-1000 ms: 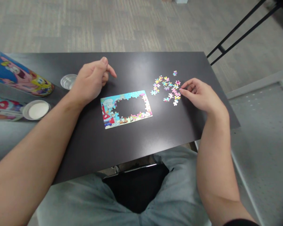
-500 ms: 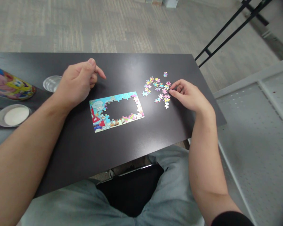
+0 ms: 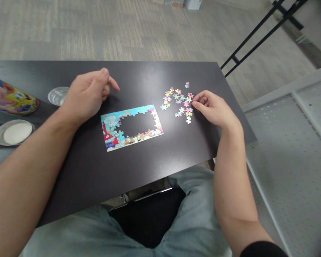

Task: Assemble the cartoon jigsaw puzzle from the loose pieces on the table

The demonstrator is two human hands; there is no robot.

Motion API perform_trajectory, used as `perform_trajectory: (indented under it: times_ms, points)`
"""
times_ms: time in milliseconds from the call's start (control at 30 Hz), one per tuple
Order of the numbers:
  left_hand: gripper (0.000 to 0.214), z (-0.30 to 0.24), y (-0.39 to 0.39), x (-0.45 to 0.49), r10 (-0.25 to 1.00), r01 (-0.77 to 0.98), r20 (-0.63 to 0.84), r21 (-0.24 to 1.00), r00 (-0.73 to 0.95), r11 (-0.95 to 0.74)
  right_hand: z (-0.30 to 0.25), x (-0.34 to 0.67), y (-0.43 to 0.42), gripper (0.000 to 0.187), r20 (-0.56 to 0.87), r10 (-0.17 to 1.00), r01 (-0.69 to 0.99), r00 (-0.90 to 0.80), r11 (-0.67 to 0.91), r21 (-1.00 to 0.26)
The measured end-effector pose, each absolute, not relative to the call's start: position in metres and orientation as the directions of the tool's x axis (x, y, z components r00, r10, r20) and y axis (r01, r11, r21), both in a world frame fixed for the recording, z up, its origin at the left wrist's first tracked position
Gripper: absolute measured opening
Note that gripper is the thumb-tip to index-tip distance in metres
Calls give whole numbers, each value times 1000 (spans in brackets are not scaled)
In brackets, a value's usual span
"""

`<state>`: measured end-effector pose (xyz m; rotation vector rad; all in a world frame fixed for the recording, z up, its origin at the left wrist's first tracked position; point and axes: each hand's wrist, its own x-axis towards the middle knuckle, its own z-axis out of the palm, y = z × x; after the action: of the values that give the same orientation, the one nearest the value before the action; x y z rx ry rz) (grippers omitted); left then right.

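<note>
Here the left hand (image 3: 88, 92) curls and the right hand (image 3: 212, 109) borders knobbly puzzle pieces (image 3: 188, 110), both grips unclear.

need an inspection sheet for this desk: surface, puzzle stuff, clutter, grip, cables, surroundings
Surface: dark tabletop, light reflecting off it
Puzzle items: partly assembled puzzle, border joined, middle unfilled; loose pieces scattered to its right
Clutter: printed canister at left, cut off by the picture's edge; clear round container partly behind the left hand
Grip: left hand loosely curled, no item visible; right hand fingertips beside the pieces, hold unclear
Cables: nothing seen
Surroundings: patterned carpet, black metal frame
</note>
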<state>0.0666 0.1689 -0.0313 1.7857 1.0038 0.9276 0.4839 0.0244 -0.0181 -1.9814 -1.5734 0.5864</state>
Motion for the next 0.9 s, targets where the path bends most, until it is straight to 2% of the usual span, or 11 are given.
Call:
perform_trajectory:
  times_ms: [367, 567, 633, 900]
  points:
    - [67, -29, 167, 65, 904, 269, 159, 922, 396, -280, -20, 487, 24, 8, 3, 976, 747, 218, -165, -644]
    - [65, -29, 167, 66, 902, 273, 163, 918, 399, -286, -19, 485, 25, 1, 12, 969, 751, 246, -183, -635]
    - [64, -30, 168, 65, 901, 276, 159, 918, 404, -286, -19, 484, 26, 4, 19, 967, 750, 254, -185, -635]
    - [63, -33, 170, 61, 904, 289, 160, 913, 395, -288, -23, 488, 26, 5, 21, 969, 718, 244, -166, -676]
